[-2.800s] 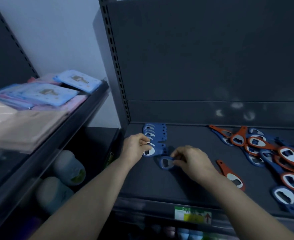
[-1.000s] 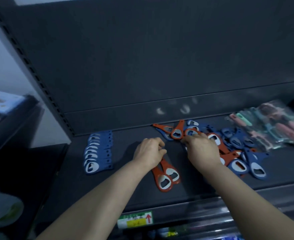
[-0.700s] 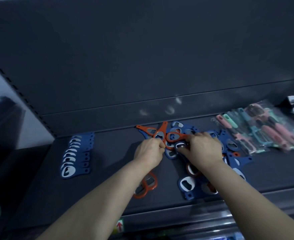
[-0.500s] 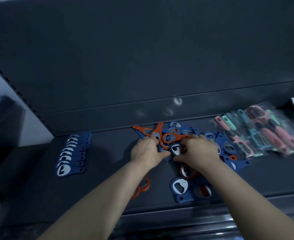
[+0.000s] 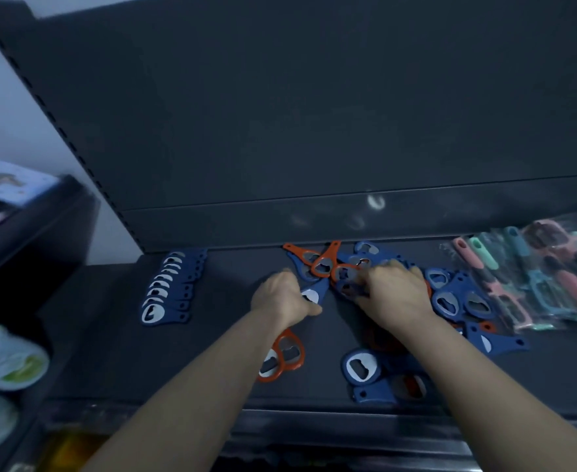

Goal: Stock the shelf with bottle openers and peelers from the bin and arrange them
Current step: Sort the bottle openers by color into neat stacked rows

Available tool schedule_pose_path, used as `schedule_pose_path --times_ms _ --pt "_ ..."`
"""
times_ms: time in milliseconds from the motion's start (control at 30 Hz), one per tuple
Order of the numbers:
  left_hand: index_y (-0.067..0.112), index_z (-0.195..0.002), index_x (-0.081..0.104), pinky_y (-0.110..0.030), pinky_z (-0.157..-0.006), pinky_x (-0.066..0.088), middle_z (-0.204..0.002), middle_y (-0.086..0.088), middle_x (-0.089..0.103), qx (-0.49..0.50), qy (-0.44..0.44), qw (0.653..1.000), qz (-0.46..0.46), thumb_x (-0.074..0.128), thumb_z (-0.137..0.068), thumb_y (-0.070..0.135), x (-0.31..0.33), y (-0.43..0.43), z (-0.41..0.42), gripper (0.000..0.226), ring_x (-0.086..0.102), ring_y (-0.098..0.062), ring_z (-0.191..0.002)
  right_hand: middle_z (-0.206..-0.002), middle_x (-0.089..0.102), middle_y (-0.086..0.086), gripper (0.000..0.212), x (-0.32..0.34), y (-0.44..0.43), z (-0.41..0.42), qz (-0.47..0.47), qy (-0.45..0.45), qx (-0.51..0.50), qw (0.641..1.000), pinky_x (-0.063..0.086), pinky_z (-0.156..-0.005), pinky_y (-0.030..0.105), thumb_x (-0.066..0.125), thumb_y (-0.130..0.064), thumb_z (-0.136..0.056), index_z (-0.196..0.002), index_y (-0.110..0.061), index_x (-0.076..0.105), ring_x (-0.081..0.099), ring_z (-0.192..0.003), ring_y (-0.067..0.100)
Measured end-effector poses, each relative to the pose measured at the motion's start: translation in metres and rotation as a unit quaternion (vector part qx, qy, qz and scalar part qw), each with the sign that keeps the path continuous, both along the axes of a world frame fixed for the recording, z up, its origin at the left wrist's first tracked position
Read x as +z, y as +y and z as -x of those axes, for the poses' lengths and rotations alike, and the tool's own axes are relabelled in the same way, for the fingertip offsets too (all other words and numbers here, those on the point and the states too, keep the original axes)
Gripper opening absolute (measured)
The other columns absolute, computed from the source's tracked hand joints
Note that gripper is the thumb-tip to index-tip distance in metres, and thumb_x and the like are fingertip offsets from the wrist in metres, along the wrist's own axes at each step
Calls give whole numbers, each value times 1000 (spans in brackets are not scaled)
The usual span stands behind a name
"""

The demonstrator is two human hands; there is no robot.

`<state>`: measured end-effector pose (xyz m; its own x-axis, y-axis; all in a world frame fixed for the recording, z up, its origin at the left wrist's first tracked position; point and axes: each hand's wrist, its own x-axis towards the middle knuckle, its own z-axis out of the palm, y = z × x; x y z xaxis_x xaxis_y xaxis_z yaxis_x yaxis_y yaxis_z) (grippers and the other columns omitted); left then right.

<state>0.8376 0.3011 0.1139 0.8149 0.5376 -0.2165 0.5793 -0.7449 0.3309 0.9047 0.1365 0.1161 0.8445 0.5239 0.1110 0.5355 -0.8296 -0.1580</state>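
Observation:
On the dark shelf (image 5: 232, 376) a neat overlapping row of blue bottle openers (image 5: 171, 289) lies at the left. A loose heap of blue and orange openers (image 5: 341, 267) sits in the middle and spreads right. My left hand (image 5: 282, 299) grips a blue opener (image 5: 314, 292) at the heap's left edge. My right hand (image 5: 390, 292) rests in the heap with its fingers curled among the openers; what they grasp is hidden. Two orange openers (image 5: 282, 356) lie under my left forearm. Bagged peelers (image 5: 532, 277) with pink and teal handles lie at the right.
A blue opener (image 5: 362, 367) lies near the shelf's front edge. The shelf's dark back panel (image 5: 314, 131) rises behind. A neighbouring shelf at the left carries flat packaged goods (image 5: 4, 180), with pale round containers (image 5: 6, 361) below it.
My left hand has drawn one blue opener out of the heap to the left. The right hand stays in the heap. The view has swung slightly right.

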Motion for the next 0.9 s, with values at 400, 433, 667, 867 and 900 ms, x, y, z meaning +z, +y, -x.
schedule_pose_path --times_ms 400,433,667,867,900 --pt "24 -82 65 -22 -70 47 -76 6 65 78 -222 964 128 79 -74 13 -2 103 74 19 62 -10 -75 -80 67 -11 19 13 73 31 -204 151 84 964 44 -68 27 79 -30 -74 -88 -27 66 61 -83 11" --pt "24 -80 66 -22 -71 48 -77 6 67 81 -223 961 143 79 -72 10 -3 113 84 21 63 -9 -75 -80 68 -11 18 13 83 37 -202 156 102 962 45 -70 27 79 -27 -74 -88 -27 67 62 -84 12" --pt "27 -69 70 -13 -63 47 -67 12 70 84 -235 956 156 81 -66 0 -7 192 160 29 61 5 -61 -79 64 -13 21 12 157 87 -168 156 154 961 41 -67 26 78 -29 -75 -92 -31 66 61 -82 10" --pt "26 -75 72 -17 -68 48 -73 5 68 78 -256 951 155 83 -68 10 -20 224 172 21 62 -6 -70 -80 64 -15 24 6 192 118 -136 189 132 964 46 -71 26 79 -31 -74 -93 -30 64 60 -83 8" --pt "23 -79 73 -18 -70 49 -76 5 68 68 -252 952 159 83 -70 11 -22 227 171 18 62 -7 -73 -80 65 -16 23 5 196 121 -130 190 128 965 47 -71 27 79 -32 -73 -90 -30 64 60 -82 7"
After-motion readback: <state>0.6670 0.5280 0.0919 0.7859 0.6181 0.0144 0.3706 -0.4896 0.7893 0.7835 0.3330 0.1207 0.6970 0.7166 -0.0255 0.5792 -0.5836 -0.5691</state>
